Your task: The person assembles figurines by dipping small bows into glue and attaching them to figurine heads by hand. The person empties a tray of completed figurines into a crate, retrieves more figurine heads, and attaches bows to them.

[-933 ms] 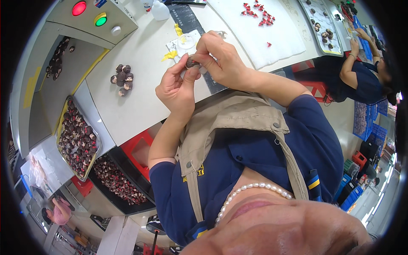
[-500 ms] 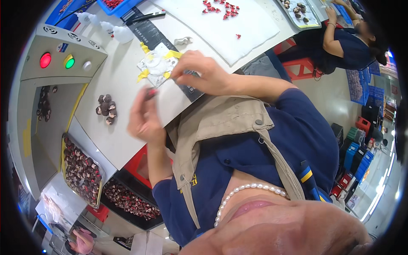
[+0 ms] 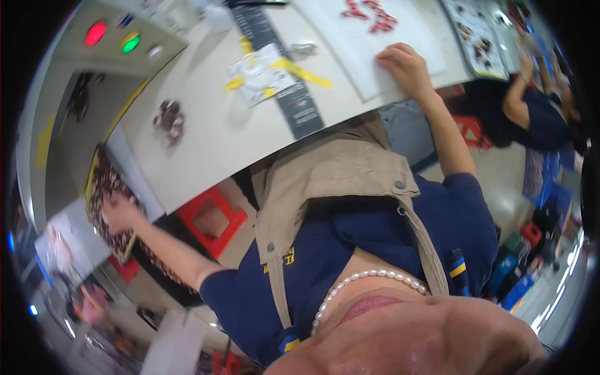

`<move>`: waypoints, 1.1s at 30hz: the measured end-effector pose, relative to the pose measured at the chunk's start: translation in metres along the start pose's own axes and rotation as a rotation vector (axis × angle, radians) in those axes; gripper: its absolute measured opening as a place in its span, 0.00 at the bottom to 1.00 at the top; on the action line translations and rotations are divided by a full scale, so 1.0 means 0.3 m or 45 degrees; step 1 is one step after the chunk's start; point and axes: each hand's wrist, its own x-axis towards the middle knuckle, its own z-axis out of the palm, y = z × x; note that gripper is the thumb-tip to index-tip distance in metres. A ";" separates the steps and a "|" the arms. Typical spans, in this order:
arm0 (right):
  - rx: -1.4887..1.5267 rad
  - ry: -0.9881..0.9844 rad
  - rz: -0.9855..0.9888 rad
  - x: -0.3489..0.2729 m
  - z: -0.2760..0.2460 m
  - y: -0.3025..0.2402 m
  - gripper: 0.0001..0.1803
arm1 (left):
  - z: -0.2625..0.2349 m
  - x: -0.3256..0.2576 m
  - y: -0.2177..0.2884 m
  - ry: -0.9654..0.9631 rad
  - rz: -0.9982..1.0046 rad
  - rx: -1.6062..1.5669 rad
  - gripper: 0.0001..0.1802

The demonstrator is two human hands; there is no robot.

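Note:
My left hand [image 3: 119,211] reaches far down to the left into a long tray [image 3: 100,187] full of small dark brown pieces beside the table. It is blurred, so its grip is unclear. My right hand [image 3: 405,62] rests with curled fingers on the near edge of a white mat [image 3: 337,44]. Whatever lies under those fingers is hidden. Small red pieces [image 3: 369,17] lie at the far side of the mat. A little pile of dark pieces [image 3: 170,120] sits on the pale table [image 3: 206,150], between the two hands.
A white paper with yellow tape strips [image 3: 262,72] lies on a dark strip [image 3: 299,106]. A grey box with a red light [image 3: 95,32] and a green light [image 3: 130,44] stands far left. A red stool [image 3: 212,219] is under the table. Another person [image 3: 544,112] works at the right.
Both hands were together over the table, working a small piece. The left hand has since swung down to the tray at the left, and the right hand has slid right onto the white mat.

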 end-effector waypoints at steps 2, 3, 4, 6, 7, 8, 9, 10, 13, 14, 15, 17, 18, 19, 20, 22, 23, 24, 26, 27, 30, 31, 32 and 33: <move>-0.106 0.040 -0.125 0.019 0.025 -0.040 0.04 | -0.017 0.021 0.054 -0.043 0.116 -0.551 0.15; -0.075 0.031 -0.166 0.034 0.038 -0.059 0.04 | -0.011 0.029 0.076 -0.150 0.150 -1.016 0.16; -0.114 0.050 -0.179 0.046 0.048 -0.069 0.04 | -0.080 0.015 0.136 -0.313 0.132 -1.161 0.16; -0.044 0.091 -0.107 0.054 0.069 -0.077 0.05 | -0.131 0.007 0.210 -0.483 0.425 -1.232 0.16; -0.063 0.094 -0.102 0.053 0.070 -0.098 0.05 | -0.146 0.007 0.274 -0.563 0.596 -1.313 0.17; 0.084 0.024 0.061 0.067 0.066 -0.138 0.06 | -0.176 0.018 0.286 -0.628 0.752 -1.360 0.17; 0.228 -0.049 0.225 0.077 0.069 -0.169 0.07 | -0.161 0.024 0.280 -0.620 0.738 -1.351 0.17; 0.228 -0.046 0.214 0.084 0.075 -0.189 0.07 | -0.144 0.034 0.282 -0.699 0.814 -1.395 0.17; 0.676 -0.203 0.359 0.098 0.090 -0.247 0.09 | -0.108 0.051 0.281 -0.874 0.850 -1.391 0.17; 0.716 -0.259 0.340 0.099 0.095 -0.279 0.09 | -0.075 0.039 0.279 -0.881 0.669 -1.465 0.16; 0.713 -0.285 0.313 0.099 0.104 -0.305 0.09 | -0.055 0.034 0.275 -0.886 0.484 -1.534 0.15; 0.791 -0.318 0.217 0.107 0.114 -0.355 0.10 | -0.059 0.021 0.283 -0.841 0.334 -1.682 0.15; 0.856 -0.324 0.240 0.120 0.124 -0.386 0.10 | -0.074 0.008 0.282 -0.789 0.172 -1.809 0.15; 0.871 -0.348 0.237 0.140 0.123 -0.417 0.09 | -0.119 0.001 0.292 -0.770 0.113 -1.940 0.16; 0.889 -0.375 0.232 0.160 0.131 -0.439 0.08 | -0.151 -0.019 0.299 -0.783 0.121 -1.957 0.16; 0.891 -0.397 0.200 0.194 0.153 -0.474 0.08 | -0.206 -0.066 0.311 -0.876 -0.067 -2.333 0.17; 0.845 -0.420 0.164 0.214 0.155 -0.504 0.08 | -0.221 -0.102 0.319 -0.922 -0.098 -2.436 0.16; 0.779 -0.458 0.115 0.232 0.160 -0.527 0.08 | -0.242 -0.143 0.340 -0.986 -0.105 -2.577 0.16; 0.767 -0.465 0.056 0.260 0.197 -0.538 0.08 | -0.308 -0.231 0.404 -1.182 -0.229 -2.798 0.15; 0.776 -0.477 -0.016 0.273 0.212 -0.545 0.08 | -0.330 -0.270 0.426 -1.292 -0.227 -2.831 0.15; 0.671 -0.474 -0.098 0.301 0.265 -0.584 0.07 | -0.392 -0.373 0.466 -1.566 -0.299 -2.894 0.16; 0.562 -0.454 -0.178 0.305 0.279 -0.594 0.06 | -0.392 -0.400 0.480 -1.664 -0.290 -2.929 0.18; 0.453 -0.447 -0.186 0.306 0.289 -0.611 0.05 | -0.413 -0.415 0.495 -1.689 -0.351 -2.928 0.17; 0.450 -0.452 -0.186 0.306 0.300 -0.621 0.05 | -0.432 -0.428 0.508 -1.713 -0.412 -2.925 0.17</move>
